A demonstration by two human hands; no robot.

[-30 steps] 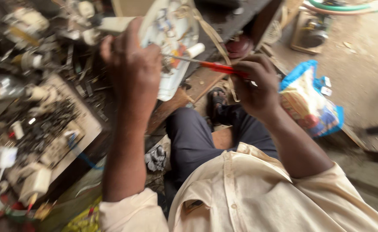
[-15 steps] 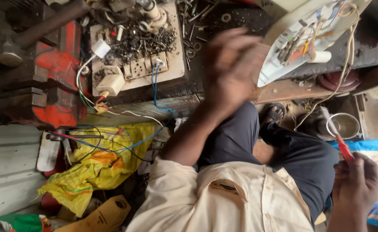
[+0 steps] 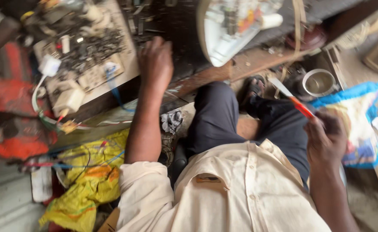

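Our right hand (image 3: 326, 141) grips a red-handled screwdriver (image 3: 292, 97); our left hand (image 3: 156, 60), loosely curled and empty, could snag loose wires (image 3: 111, 83) on the cluttered tabletop (image 3: 184, 30).

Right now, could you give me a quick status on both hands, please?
Left hand on cluttered workbench. Right hand gripping red-handled screwdriver. Nothing between them.

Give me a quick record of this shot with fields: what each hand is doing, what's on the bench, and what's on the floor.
left hand: the left hand reaches onto the dark workbench, beside a tray of small parts; whether it grips anything cannot be told
right hand: the right hand holds a red-handled screwdriver, tip pointing up and away
bench: a white open appliance with wiring
floor left: yellow bag
floor right: blue bag, metal bowl
image: motion-blurred
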